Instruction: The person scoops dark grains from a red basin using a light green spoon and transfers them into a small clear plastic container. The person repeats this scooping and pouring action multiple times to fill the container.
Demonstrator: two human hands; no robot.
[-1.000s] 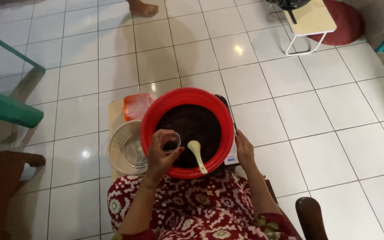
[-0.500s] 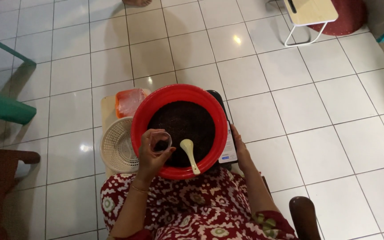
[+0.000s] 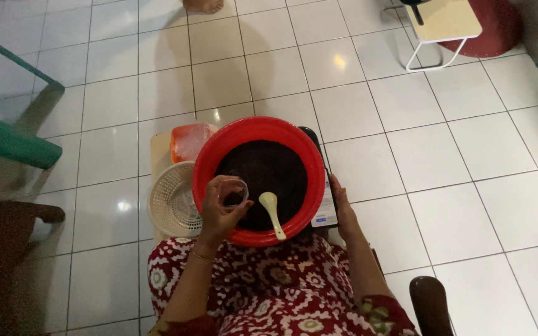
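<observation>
Head view: a small clear cup [image 3: 234, 191] is held in the left hand [image 3: 219, 210] over a red basin [image 3: 219, 152] of dark contents at frame centre. A pale spoon [image 3: 271, 213] is rested inside, while the basin's right rim is met by the right hand [image 3: 342, 206]; its grip cannot be told.

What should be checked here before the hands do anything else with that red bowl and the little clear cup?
1. Small clear cup held firmly in the left hand: ok.
2. Cup is over the red bowl, so spills land inside: ok.
3. Pale spoon within reach, lying in the dark filling: ok.
4. Right hand steadying the bowl: cannot tell; it rests at the phone beside the rim.
5. Cup's contents: cannot tell.
6. White basket clear of the bowl: not ok; the bowl overlaps it.
</observation>
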